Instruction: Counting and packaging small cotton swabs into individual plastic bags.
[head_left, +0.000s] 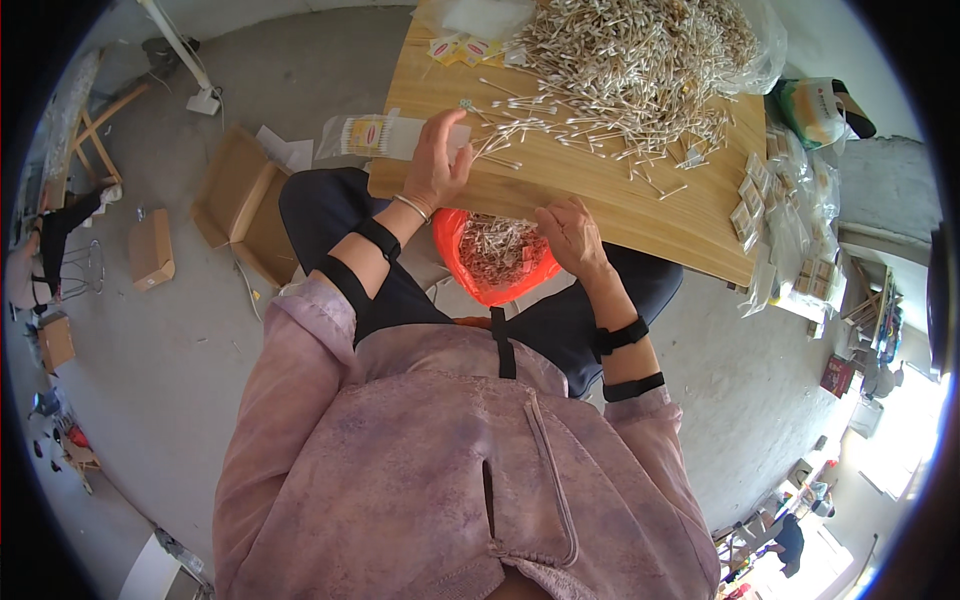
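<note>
Just beside the loosely spread left hand (438, 168), scattered cotton swabs (520, 128); right hand (572, 237) curled, its hold hard to tell.

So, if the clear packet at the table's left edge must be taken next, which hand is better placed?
Probably the left hand: it is close to the clear packet, though contact is unclear. The right hand is at the near edge of the table, by the red bag, farther away.
</note>
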